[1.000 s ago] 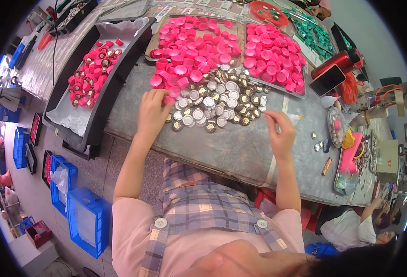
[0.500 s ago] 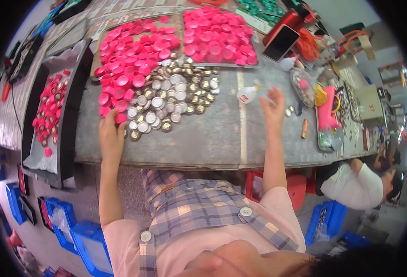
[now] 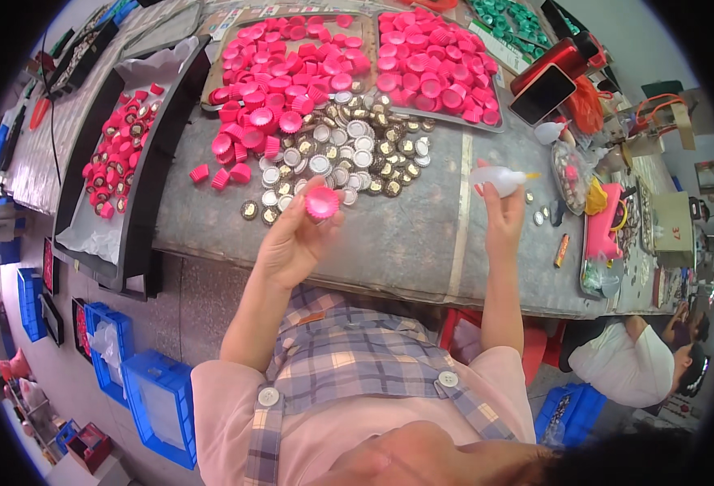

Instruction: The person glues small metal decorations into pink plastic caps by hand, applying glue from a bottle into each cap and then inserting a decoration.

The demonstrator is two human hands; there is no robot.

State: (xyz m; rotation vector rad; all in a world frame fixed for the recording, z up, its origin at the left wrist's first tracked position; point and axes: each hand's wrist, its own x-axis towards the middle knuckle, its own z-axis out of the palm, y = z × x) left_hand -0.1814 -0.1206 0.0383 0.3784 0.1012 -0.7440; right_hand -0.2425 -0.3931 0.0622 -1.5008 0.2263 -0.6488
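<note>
My left hand (image 3: 292, 243) is closed around the edge of a pink fluted cap (image 3: 321, 203), its hollow side facing up, above the near part of the table. In my right hand (image 3: 504, 217) is a small white squeeze bottle (image 3: 499, 180) with a yellowish tip, lying tilted with the tip pointing right. Beyond my left hand spreads a heap of metal bottle caps (image 3: 361, 150), some silver side up, others gold-patterned. Loose pink caps (image 3: 247, 134) lie against the heap's left side.
Two trays hold pink caps; the right tray's metal rim (image 3: 454, 120) shows. A black box (image 3: 142, 190) with finished-looking pink pieces stands left. At right are a phone (image 3: 542, 94), an orange tube (image 3: 562, 250), a bagged bundle (image 3: 572, 166) and a pink basket (image 3: 604, 223).
My left hand has lifted a pink cap from the pile and brought it right and nearer. My right hand has taken hold of the squeeze bottle. The whole view has shifted.
</note>
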